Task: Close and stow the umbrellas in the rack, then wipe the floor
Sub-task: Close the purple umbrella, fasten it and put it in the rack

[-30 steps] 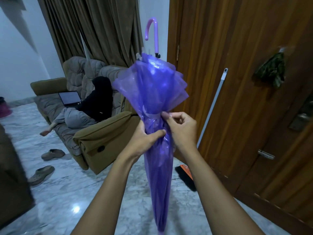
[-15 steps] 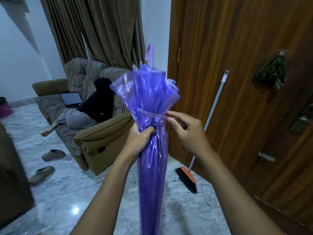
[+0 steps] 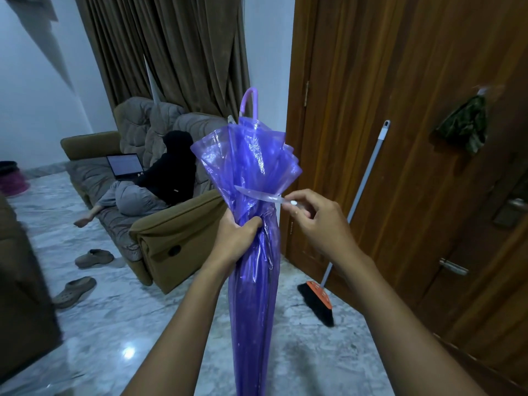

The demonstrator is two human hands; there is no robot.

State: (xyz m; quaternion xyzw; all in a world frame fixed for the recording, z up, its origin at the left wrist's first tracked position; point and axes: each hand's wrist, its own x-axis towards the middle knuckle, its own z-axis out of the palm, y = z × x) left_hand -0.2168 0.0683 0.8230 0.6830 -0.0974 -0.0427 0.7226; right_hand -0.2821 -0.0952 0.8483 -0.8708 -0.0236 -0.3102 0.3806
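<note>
Left hand (image 3: pixel 237 238): my fingers and thumb are clamped round the bunched canopy of the umbrella (image 3: pixel 254 281), just below its flared folds.
Right hand (image 3: pixel 317 221): my thumb and fingertips pinch the free end of the strap (image 3: pixel 257 195), drawn out to the right of the canopy.
Umbrella: purple and see-through, folded and upright in front of me, with the hooked handle (image 3: pixel 251 104) on top and the tip below the picture's edge.
Strap: it crosses the canopy just above my left hand.
Floor (image 3: pixel 114 324): glossy marble.
Broom (image 3: pixel 317 302): it leans on the wooden door (image 3: pixel 414 138) to my right, bristles on the floor.
Sofa (image 3: pixel 177 235): to my left, with a person (image 3: pixel 168 178) on it facing a laptop (image 3: pixel 125 165).
</note>
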